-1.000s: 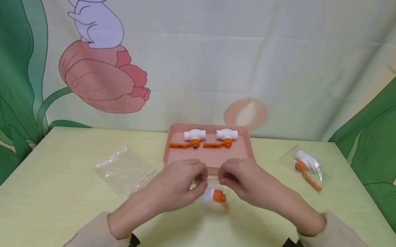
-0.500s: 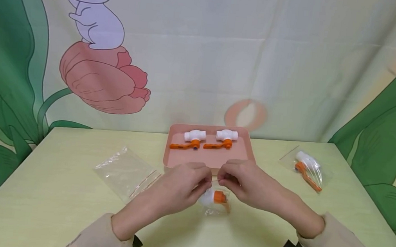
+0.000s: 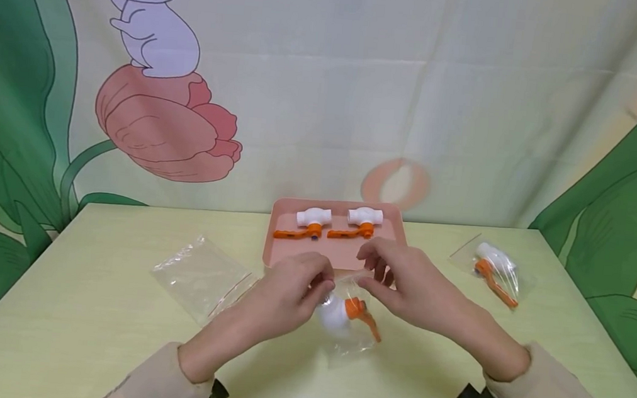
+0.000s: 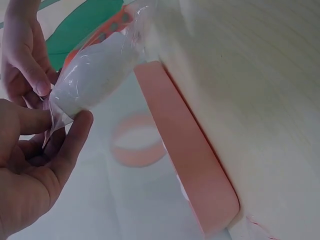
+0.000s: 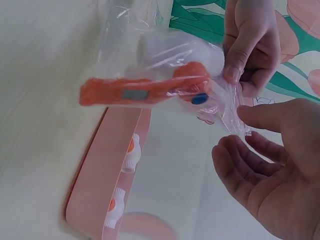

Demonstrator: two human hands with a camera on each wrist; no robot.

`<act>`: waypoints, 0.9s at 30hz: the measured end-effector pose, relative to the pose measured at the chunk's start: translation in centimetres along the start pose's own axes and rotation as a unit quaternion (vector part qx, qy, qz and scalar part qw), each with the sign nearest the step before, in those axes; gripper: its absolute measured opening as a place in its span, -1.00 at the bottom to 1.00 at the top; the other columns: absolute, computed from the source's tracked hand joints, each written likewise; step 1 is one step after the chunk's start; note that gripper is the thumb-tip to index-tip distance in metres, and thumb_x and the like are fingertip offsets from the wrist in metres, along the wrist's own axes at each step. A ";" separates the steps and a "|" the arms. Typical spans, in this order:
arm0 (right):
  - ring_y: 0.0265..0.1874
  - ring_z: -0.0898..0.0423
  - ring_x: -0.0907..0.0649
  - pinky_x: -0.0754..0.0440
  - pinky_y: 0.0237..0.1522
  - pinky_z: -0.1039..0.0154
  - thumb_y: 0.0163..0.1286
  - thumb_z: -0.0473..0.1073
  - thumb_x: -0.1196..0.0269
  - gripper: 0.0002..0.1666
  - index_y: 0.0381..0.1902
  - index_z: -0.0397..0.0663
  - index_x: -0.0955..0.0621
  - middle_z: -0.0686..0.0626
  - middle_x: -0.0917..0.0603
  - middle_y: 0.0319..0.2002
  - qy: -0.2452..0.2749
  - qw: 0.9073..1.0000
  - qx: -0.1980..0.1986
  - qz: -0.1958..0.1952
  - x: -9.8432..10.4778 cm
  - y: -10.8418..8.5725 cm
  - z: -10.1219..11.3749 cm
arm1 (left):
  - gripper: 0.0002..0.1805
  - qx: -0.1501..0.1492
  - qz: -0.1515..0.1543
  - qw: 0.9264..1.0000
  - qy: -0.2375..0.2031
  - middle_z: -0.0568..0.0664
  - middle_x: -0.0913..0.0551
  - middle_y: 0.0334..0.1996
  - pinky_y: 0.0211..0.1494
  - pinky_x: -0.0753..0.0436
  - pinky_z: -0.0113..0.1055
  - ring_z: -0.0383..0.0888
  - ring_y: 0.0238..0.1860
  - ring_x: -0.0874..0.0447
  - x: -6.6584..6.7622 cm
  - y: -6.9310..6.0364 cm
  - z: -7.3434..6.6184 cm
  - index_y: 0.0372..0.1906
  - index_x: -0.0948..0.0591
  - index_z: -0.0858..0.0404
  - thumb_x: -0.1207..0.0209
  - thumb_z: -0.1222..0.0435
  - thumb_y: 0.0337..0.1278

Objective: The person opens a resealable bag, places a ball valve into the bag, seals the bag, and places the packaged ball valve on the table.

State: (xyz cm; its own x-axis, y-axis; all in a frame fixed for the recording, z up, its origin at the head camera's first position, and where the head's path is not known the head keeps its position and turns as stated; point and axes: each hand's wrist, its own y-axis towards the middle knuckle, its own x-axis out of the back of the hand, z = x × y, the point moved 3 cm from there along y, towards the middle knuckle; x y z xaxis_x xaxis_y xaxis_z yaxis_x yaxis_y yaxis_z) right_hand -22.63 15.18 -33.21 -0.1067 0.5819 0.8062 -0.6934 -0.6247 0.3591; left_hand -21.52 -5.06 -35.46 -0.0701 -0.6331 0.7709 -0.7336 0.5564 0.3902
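A white ball valve with an orange handle hangs inside a clear zip bag, in front of the tray. My left hand pinches the bag's upper edge between thumb and fingers. At the bag's other upper corner is my right hand, its thumb against the plastic and its fingers spread apart. The right wrist view has that right hand with its thumb touching the bag's mouth and a gap down to its fingers. In the left wrist view the left hand holds the bag's edge.
A pink tray behind the hands bears two ball valves, one on the left and one on the right. A flat clear bag lies at left. Another bagged valve lies at right on the table.
The right hand's fingers have loosened from the bag's edge and lifted apart, slightly up and right. The bag now hangs lower, its valve handle tilting down to the right. The left hand keeps its pinch.
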 end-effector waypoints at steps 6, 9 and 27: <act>-0.39 0.19 -0.58 -0.59 -0.42 0.28 0.34 -0.26 -0.44 -0.69 -0.18 -0.07 -0.47 0.13 -0.55 -0.37 0.012 0.999 -0.044 0.005 -0.2 -0.3 -0.5 | -0.90 0.045 -0.021 0.998 -0.033 -0.12 -0.54 -0.45 -0.36 -0.62 -0.37 -0.18 -0.44 -0.51 0.1 0.0 1.0 -0.29 -0.59 0.26 -0.28 0.46 0.33; -0.35 0.15 -0.60 -0.63 -0.34 0.23 0.35 -0.21 -0.45 -0.71 -0.20 -0.06 -0.49 0.12 -0.57 -0.35 0.017 0.998 -0.060 0.013 -0.5 -0.5 -0.7 | -0.88 0.054 -0.030 0.997 -0.048 -0.10 -0.56 -0.45 -0.39 -0.62 -0.36 -0.18 -0.47 -0.54 0.1 -0.1 1.4 -0.30 -0.56 0.27 -0.25 0.47 0.35; 0.11 0.05 -0.57 -0.61 0.16 0.10 0.16 0.01 -0.60 -0.13 0.29 -0.22 -0.46 -0.06 -0.53 0.17 -0.023 0.996 -0.066 0.054 -3.3 -1.0 -0.8 | -0.91 0.159 -0.033 0.972 -0.167 0.04 -0.54 -0.38 -0.43 -0.61 -0.35 -0.11 -0.46 -0.51 -0.2 -0.5 2.7 -0.24 -0.51 0.30 -0.16 0.47 0.43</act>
State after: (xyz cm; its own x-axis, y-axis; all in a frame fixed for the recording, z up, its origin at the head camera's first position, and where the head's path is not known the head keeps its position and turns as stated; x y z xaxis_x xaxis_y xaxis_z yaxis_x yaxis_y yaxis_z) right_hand -22.12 14.29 -36.58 -0.1542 0.4889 0.8586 -0.7681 -0.6059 0.2070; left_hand -23.02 -6.67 -37.17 -0.1929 -0.8310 0.5217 -0.9121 0.3479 0.2170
